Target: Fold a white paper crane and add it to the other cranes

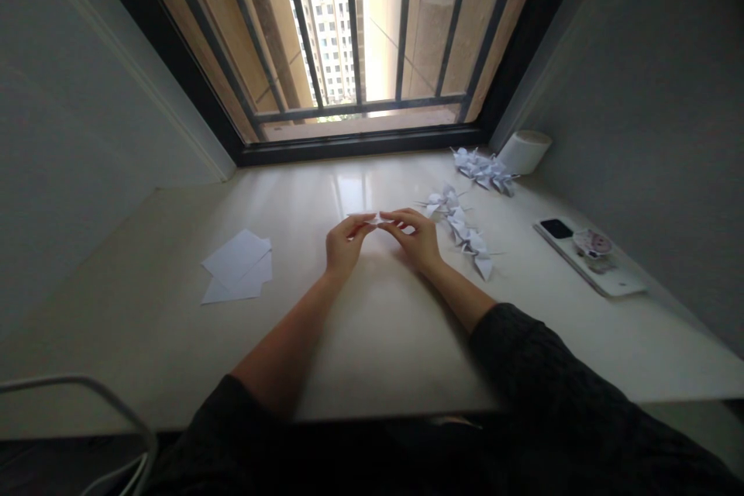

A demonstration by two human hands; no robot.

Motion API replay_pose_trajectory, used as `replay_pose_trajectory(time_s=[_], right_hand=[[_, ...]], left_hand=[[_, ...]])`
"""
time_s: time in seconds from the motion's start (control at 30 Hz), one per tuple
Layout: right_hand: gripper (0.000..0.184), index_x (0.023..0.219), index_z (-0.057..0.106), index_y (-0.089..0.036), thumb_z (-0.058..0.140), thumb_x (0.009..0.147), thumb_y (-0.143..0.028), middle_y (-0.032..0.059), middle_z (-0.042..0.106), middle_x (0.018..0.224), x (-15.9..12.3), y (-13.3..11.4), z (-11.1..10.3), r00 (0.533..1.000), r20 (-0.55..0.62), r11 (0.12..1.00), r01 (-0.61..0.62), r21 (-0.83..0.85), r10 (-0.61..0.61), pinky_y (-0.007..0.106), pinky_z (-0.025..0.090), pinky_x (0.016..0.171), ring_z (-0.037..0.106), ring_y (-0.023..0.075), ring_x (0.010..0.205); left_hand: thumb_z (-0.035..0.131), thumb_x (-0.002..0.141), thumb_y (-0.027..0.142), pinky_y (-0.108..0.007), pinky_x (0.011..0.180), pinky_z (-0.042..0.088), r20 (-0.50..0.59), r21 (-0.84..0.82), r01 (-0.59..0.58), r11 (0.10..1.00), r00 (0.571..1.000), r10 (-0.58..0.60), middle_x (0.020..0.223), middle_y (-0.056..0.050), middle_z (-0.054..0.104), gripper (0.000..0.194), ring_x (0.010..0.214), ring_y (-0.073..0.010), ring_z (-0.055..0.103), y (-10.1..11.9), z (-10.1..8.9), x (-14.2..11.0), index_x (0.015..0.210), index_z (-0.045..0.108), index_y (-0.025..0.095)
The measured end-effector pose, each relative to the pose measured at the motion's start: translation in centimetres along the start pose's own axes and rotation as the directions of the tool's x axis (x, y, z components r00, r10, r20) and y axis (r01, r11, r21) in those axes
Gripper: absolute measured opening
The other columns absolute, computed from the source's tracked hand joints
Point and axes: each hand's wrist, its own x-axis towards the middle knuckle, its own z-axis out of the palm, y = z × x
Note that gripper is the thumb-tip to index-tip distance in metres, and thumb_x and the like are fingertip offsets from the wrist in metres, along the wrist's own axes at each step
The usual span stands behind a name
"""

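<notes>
Both hands meet over the middle of the pale table (377,325). My left hand (344,242) pinches the left end of a small folded white paper piece (377,218). My right hand (415,236) pinches its right end, fingers curled over it. The paper is held just above the tabletop and is mostly hidden by my fingers. A row of finished white paper cranes (462,229) lies right beside my right hand.
A stack of blank white sheets (238,267) lies to the left. More folded cranes (485,169) sit at the back right by a white cylinder (525,151). A white phone (587,254) lies at right. A barred window (360,39) is ahead; a chair rail (87,418) is at bottom left.
</notes>
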Motion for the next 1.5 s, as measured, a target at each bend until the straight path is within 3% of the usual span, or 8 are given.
replay_pose_trajectory(time_s=[0.33,0.63,0.9,1.17,1.5], right_hand=[[0.018,0.079,0.075,-0.026,0.075,0.065,-0.037,0.0034,0.071,0.082,0.40,0.70,0.35,0.993,0.041,0.968,-0.117,0.222,0.110,0.029,0.046,0.066,0.062,0.0168,0.076],[0.023,0.075,0.074,-0.022,0.078,0.058,-0.038,0.0033,0.073,0.078,0.27,0.60,0.69,0.963,0.059,0.908,-0.268,0.323,0.263,0.032,0.050,0.071,0.066,0.0185,0.073],[0.019,0.074,0.075,-0.023,0.075,0.063,-0.038,0.0031,0.073,0.077,0.23,0.09,0.58,0.970,0.047,0.933,-0.242,0.266,0.239,0.033,0.049,0.073,0.066,0.0193,0.074],[0.017,0.075,0.075,-0.024,0.075,0.064,-0.037,0.0036,0.073,0.080,0.28,0.12,0.12,0.986,0.031,0.965,-0.168,0.199,0.165,0.033,0.049,0.073,0.065,0.0194,0.075],[0.017,0.076,0.075,-0.024,0.075,0.064,-0.036,0.0033,0.074,0.080,0.24,0.25,0.42,0.980,0.022,0.953,-0.198,0.230,0.199,0.033,0.050,0.073,0.066,0.0197,0.075]], left_hand=[[0.068,0.073,0.032,-0.031,0.081,0.050,0.008,0.047,-0.064,0.997,0.998,0.063,0.087,-0.004,0.071,0.016,0.084,-0.0167,0.064,0.13,-0.35,0.09,0.084,0.071,0.019],[0.071,0.070,0.032,-0.025,0.067,0.049,-0.051,0.036,-0.028,0.999,0.998,0.030,0.076,-0.001,0.069,0.015,0.070,-0.0126,0.061,0.15,-0.13,0.13,0.078,0.071,0.020],[0.070,0.071,0.032,-0.028,0.072,0.051,-0.100,0.041,-0.038,0.998,0.994,0.042,0.081,-0.003,0.071,0.016,0.076,-0.0148,0.065,0.10,0.08,-0.05,0.080,0.071,0.019],[0.068,0.074,0.034,-0.030,0.080,0.052,-0.069,0.239,-0.095,0.966,0.991,0.115,0.088,-0.002,0.073,0.016,0.082,-0.0172,0.067,0.46,-0.45,-0.28,0.084,0.073,0.024],[0.070,0.071,0.033,-0.032,0.080,0.053,-0.090,0.093,-0.030,0.995,0.995,0.039,0.085,-0.004,0.073,0.019,0.081,-0.0174,0.067,-0.27,-0.25,0.05,0.083,0.073,0.020]])
